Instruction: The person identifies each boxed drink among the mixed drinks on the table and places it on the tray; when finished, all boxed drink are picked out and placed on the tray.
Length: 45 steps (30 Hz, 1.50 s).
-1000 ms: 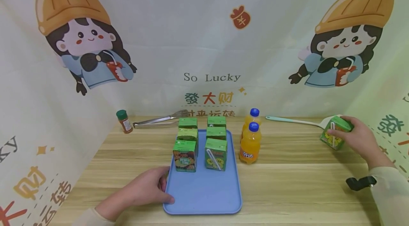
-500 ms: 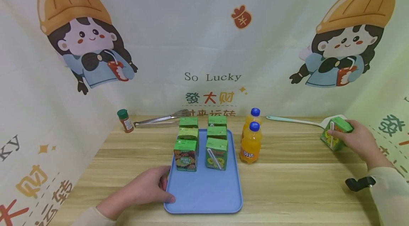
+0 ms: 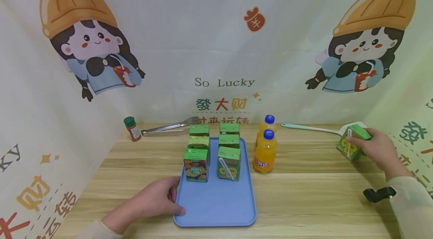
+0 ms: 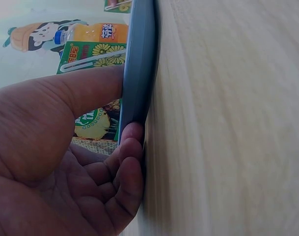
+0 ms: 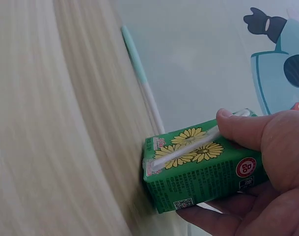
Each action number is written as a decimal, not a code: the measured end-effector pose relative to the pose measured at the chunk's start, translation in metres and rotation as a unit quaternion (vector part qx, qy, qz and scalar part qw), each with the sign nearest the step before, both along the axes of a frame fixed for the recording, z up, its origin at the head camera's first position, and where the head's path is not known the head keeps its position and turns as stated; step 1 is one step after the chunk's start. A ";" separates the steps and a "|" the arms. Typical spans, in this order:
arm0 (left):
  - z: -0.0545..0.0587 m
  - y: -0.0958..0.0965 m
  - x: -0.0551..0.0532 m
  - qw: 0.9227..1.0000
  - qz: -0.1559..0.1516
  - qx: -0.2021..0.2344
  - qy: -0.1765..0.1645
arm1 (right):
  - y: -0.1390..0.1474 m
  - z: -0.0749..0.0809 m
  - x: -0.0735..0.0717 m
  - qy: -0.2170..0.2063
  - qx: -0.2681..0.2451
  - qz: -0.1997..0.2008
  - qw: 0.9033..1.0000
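Note:
My left hand (image 3: pixel 157 197) grips the left rim of a blue tray (image 3: pixel 216 209), thumb over the edge. In the left wrist view, curled fingers (image 4: pixel 127 182) meet the tray's side low by the tabletop. Several green drink cartons stand in two columns on the tray's far half; the nearest are a brown-fronted carton (image 3: pixel 197 167) and a flower-printed carton (image 3: pixel 229 165) with a straw. Far to the right, my right hand (image 3: pixel 380 150) holds another green drink carton (image 5: pixel 203 162), thumb on its straw side and fingers underneath. It is slightly tilted in the head view, close to the table.
Two orange drink bottles (image 3: pixel 265 154) stand just right of the tray. Behind lie metal tongs (image 3: pixel 169 128) and a turner with a mint handle (image 3: pixel 304 127), its head partly behind the held carton. A green-capped spice jar (image 3: pixel 132 130) stands back left. A printed cloth (image 3: pixel 223 51) backs the table.
My right hand has shifted slightly left with the drink carton, which now tilts a little more. The left hand and the tray stay in place.

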State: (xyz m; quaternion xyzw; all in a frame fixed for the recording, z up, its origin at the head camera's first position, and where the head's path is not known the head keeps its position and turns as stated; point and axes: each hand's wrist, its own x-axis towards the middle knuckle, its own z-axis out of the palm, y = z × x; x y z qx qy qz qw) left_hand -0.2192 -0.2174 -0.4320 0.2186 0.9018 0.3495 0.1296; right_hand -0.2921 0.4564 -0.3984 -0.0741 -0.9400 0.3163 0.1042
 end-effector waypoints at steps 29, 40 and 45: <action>0.001 0.000 0.002 1.000 0.005 -0.013 0.000 | -0.106 0.064 0.026 0.019 -0.036 0.143 0.989; 0.002 0.000 0.001 1.000 0.005 -0.003 -0.003 | -0.141 0.071 0.042 0.007 -0.050 0.186 0.981; 0.002 0.000 0.002 1.000 0.006 -0.005 -0.006 | -0.158 0.071 0.049 0.014 -0.073 0.226 0.971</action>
